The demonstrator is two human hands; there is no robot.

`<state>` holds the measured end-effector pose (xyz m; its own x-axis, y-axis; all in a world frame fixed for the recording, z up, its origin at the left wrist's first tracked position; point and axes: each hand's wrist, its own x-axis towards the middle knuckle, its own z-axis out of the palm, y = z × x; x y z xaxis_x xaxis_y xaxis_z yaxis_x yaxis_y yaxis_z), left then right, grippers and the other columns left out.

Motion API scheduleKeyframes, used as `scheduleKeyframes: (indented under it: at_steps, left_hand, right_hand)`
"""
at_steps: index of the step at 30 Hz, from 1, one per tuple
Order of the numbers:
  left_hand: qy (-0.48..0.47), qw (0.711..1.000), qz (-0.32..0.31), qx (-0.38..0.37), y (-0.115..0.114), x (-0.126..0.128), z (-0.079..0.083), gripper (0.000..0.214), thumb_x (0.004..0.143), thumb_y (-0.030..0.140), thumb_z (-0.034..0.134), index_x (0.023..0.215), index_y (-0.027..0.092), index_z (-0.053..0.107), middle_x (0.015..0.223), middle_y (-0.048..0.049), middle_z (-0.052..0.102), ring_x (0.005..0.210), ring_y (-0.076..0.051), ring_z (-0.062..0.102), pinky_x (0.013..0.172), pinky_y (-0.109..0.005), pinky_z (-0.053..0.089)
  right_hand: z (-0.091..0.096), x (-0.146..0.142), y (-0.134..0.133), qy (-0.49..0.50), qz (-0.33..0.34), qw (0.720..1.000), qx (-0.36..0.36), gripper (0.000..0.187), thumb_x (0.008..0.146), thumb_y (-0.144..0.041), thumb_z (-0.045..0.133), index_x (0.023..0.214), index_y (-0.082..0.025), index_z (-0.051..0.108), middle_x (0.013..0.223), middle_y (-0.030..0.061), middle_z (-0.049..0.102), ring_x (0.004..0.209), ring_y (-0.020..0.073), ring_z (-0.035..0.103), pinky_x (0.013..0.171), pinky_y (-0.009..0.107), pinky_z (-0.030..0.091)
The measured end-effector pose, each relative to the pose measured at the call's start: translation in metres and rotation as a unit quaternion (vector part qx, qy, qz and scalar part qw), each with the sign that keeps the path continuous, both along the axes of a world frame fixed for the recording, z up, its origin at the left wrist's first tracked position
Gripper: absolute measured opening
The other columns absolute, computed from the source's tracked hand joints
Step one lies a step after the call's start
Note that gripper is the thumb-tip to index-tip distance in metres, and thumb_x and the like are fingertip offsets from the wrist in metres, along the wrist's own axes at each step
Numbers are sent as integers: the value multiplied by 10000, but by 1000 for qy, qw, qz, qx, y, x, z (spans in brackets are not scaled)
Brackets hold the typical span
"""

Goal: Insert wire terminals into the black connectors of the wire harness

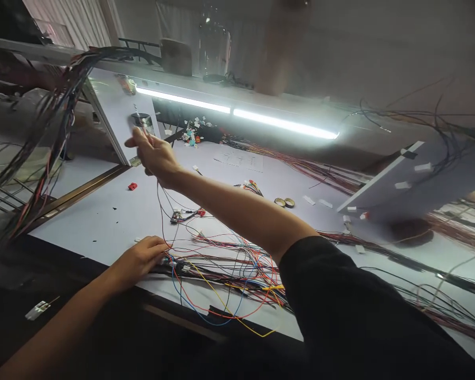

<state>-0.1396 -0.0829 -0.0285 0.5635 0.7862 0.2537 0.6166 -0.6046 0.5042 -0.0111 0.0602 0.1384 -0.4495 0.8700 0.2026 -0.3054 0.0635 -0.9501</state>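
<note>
My right hand (153, 156) is raised over the white workbench (103, 216), fingers pinched on a thin dark wire (159, 206) that hangs down to the wire harness. My left hand (142, 257) rests near the bench's front edge, fingers curled on the end of the multicoloured wire bundle (229, 264) at a small white connector. A black and red connector (182, 215) lies between the two hands. My right sleeve is black.
A thick bundle of wires (43, 132) hangs on a rack at the left. A lit light bar (237, 112) runs along the back. Small connectors (192, 134), two tape rolls (284, 202), a red clip (132, 186) and a tilted white board (411, 179) lie about.
</note>
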Motion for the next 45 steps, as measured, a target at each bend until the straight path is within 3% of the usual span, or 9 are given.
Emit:
scheduleKeyframes:
  at_steps: [5,9,13,16,20,26,32,37,45]
  left_hand:
    - [-17,999,23,-16,-4,2,-1,300,916,272,476,1104,248,710,973,-81,666,897,-202,598,815,-301,474]
    - [-31,994,14,-105,-5,-3,17,347,865,252,536,1175,268,693,1133,-93,669,1027,-230,621,896,-317,484]
    - [-121,965,142,-182,-11,7,47,389,817,369,639,1199,313,684,1295,-61,629,1226,-290,547,1025,-354,423]
    - [-261,915,224,-212,-17,39,58,393,832,452,633,1183,285,696,1284,-57,647,1289,-299,495,1104,-385,344]
    - [-448,814,215,-302,-23,90,57,443,857,493,601,1154,183,709,1259,-112,659,1302,-322,481,1140,-447,304]
    - [-598,683,257,-331,-38,128,54,455,861,411,635,1269,212,611,1307,-87,625,1317,-273,478,1147,-402,325]
    - [-569,688,267,-362,-46,151,46,555,767,266,765,1281,291,559,1422,-59,533,1335,-273,462,1074,-359,432]
    - [-540,685,281,-401,-37,158,40,581,657,198,843,1192,247,624,1274,-76,642,1201,-291,585,954,-332,527]
    - [-529,625,346,-458,-31,150,39,424,648,248,857,1046,195,720,1129,-84,700,897,-198,678,641,-243,569]
  right_hand:
    - [-23,48,-31,37,29,993,-110,391,945,-539,485,784,-185,526,526,-106,270,413,49,185,394,173,166]
    - [-59,83,-63,9,56,981,-187,334,972,-435,493,761,-178,516,474,-119,261,401,49,158,387,178,130]
    - [-92,103,-92,10,103,967,-235,329,955,-439,503,759,-177,526,469,-121,251,416,51,125,399,181,117]
    - [-106,110,-109,38,172,952,-251,344,922,-503,530,791,-185,534,486,-125,225,436,55,100,408,187,104]
    - [-119,121,-121,81,262,925,-262,342,872,-523,604,818,-194,530,498,-125,219,445,55,104,415,193,99]
    - [-137,131,-119,130,277,911,-277,310,745,-366,780,900,-203,567,506,-123,299,432,48,174,415,186,154]
    - [-142,128,-114,150,198,918,-308,451,658,-397,843,983,-200,599,697,-57,541,520,58,449,499,193,345]
    - [-140,134,-109,158,178,928,-288,462,671,-347,842,1041,-212,601,608,-99,433,488,44,376,491,183,322]
    - [-136,142,-101,81,187,946,-252,345,883,-437,631,1149,-224,578,856,3,623,702,102,594,557,199,457]
